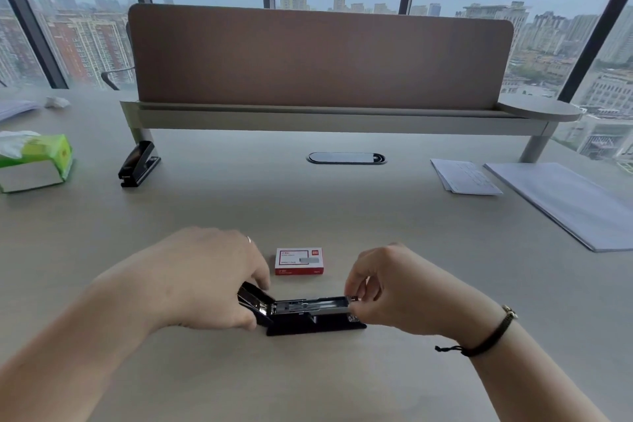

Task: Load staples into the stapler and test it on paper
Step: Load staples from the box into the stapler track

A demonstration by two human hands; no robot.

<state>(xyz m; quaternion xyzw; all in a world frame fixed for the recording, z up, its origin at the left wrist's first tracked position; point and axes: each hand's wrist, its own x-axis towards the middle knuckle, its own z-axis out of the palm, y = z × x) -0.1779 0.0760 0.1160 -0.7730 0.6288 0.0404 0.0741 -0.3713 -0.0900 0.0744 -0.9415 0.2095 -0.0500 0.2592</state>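
Observation:
A black stapler (308,313) lies on the desk in front of me with its top cover swung open to the left and its shiny metal staple channel exposed. My left hand (209,279) grips the opened cover at the stapler's left end. My right hand (383,288) pinches the front, right end of the metal channel between thumb and fingertips. A small red and white staple box (299,261) lies closed just behind the stapler, between my two hands. White paper sheets (568,202) lie at the far right of the desk.
A second black stapler (138,164) stands at the back left by the divider leg. A green tissue box (34,161) sits at the left edge. A smaller paper stack (464,176) lies right of the cable grommet (346,158). A brown divider panel (318,55) closes the back.

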